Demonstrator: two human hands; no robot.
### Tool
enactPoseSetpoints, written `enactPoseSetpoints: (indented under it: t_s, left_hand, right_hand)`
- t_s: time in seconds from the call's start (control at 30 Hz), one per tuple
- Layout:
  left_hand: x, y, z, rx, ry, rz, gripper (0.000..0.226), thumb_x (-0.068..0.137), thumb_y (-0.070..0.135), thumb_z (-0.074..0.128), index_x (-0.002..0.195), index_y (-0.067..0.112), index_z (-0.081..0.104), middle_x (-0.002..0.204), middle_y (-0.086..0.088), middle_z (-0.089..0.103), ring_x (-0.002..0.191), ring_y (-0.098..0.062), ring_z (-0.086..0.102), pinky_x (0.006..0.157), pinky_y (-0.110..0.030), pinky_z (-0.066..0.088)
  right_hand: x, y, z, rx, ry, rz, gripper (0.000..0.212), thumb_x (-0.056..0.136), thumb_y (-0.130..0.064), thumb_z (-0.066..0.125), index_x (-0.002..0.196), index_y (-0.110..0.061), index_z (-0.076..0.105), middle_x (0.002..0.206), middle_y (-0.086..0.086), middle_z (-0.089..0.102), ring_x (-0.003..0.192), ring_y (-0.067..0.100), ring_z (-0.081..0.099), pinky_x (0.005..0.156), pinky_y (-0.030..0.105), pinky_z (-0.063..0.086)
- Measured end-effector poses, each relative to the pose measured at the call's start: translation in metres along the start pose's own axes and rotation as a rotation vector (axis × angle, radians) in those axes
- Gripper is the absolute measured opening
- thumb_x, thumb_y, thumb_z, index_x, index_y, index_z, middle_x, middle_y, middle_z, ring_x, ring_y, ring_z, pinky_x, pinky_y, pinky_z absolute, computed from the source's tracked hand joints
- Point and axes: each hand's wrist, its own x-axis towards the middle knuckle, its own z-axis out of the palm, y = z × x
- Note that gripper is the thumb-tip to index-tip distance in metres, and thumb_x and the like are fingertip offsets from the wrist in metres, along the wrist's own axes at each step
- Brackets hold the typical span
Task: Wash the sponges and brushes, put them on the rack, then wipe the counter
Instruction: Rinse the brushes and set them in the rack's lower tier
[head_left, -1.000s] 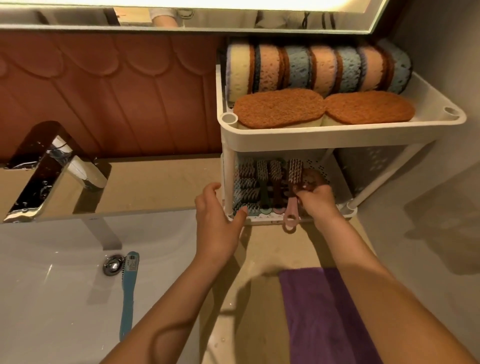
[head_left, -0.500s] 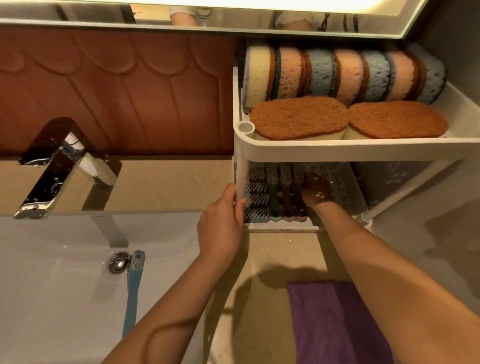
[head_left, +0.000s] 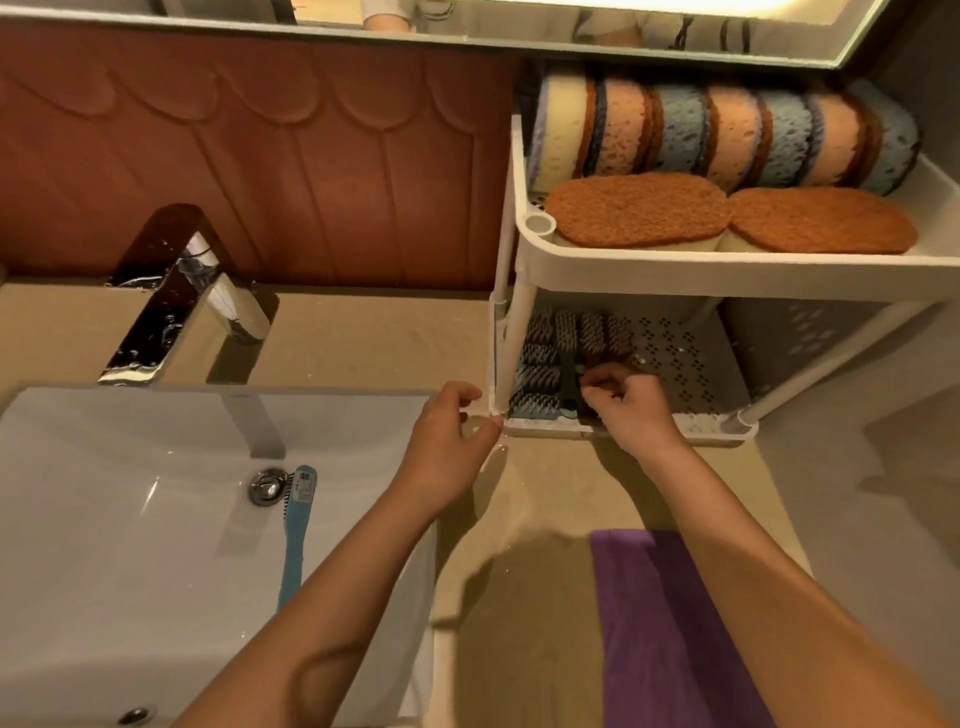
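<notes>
Fingers (head_left: 597, 380) of the right hand (head_left: 631, 410) curl round a brush (head_left: 595, 335) on the rack (head_left: 675, 270) (lower shelf); the left hand (head_left: 449, 447) pinches the rack's front corner.

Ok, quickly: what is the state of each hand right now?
Left hand: pinches the rack's lower front corner.
Right hand: fingers curled round a brush on the rack's lower shelf.

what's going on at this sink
A person works at a white rack on the counter. The left hand holds the rack's front corner while the right hand, curled, is among the brushes on the lower shelf; whether it grips one is unclear. The upper shelf holds sponges. A blue brush lies in the sink, a purple cloth on the counter.
</notes>
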Motion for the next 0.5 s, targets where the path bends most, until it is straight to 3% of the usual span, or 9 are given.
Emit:
enactPoseSetpoints:
  t_s: [0.07,0.13,0.3,0.37,0.5]
  left_hand:
    - [-0.014,-0.009,-0.014,-0.003,-0.112,-0.025,0.018,0.090,0.023,0.056,0.108,0.018,0.055,0.112,-0.002,0.058,0.106,-0.017,0.056,0.086,-0.027,0.045]
    - [-0.032,-0.018,-0.030,0.037,-0.197,-0.026,0.012,0.091,0.022,0.055,0.102,0.018,0.057,0.104,-0.002,0.061,0.097,-0.018,0.060,0.081,-0.025,0.046]
    - [-0.079,-0.035,-0.073,0.218,-0.193,0.013,0.021,0.093,0.027,0.052,0.111,0.017,0.057,0.101,0.005,0.061,0.093,-0.013,0.060,0.083,-0.031,0.048]
    - [-0.094,-0.045,-0.091,0.220,-0.187,-0.017,0.022,0.093,0.028,0.052,0.111,0.018,0.057,0.103,0.005,0.062,0.093,-0.013,0.061,0.084,-0.032,0.050]
    - [-0.120,-0.073,-0.129,0.225,-0.139,-0.097,0.024,0.093,0.031,0.051,0.113,0.019,0.057,0.102,0.005,0.063,0.094,-0.014,0.061,0.085,-0.030,0.048]
  right_hand:
    - [-0.022,-0.009,0.010,0.010,-0.071,-0.051,0.014,0.089,-0.005,0.056,0.098,-0.003,0.067,0.075,0.004,0.057,0.072,0.016,0.053,0.058,0.013,0.042]
    - [-0.045,-0.019,0.023,0.019,-0.154,-0.089,0.010,0.089,-0.007,0.057,0.093,-0.009,0.067,0.068,-0.002,0.053,0.065,0.010,0.048,0.055,0.012,0.038]
    - [-0.096,-0.037,0.058,0.038,-0.319,-0.077,0.012,0.089,-0.008,0.055,0.095,-0.010,0.065,0.075,0.008,0.057,0.066,0.014,0.051,0.047,0.011,0.037]
    - [-0.112,-0.043,0.076,-0.003,-0.370,-0.081,0.012,0.089,-0.010,0.056,0.096,-0.013,0.065,0.083,0.017,0.061,0.070,0.019,0.054,0.052,0.015,0.041]
    - [-0.139,-0.056,0.123,-0.090,-0.517,-0.111,0.009,0.089,-0.020,0.058,0.095,-0.021,0.064,0.094,0.012,0.066,0.082,0.025,0.062,0.074,0.034,0.052]
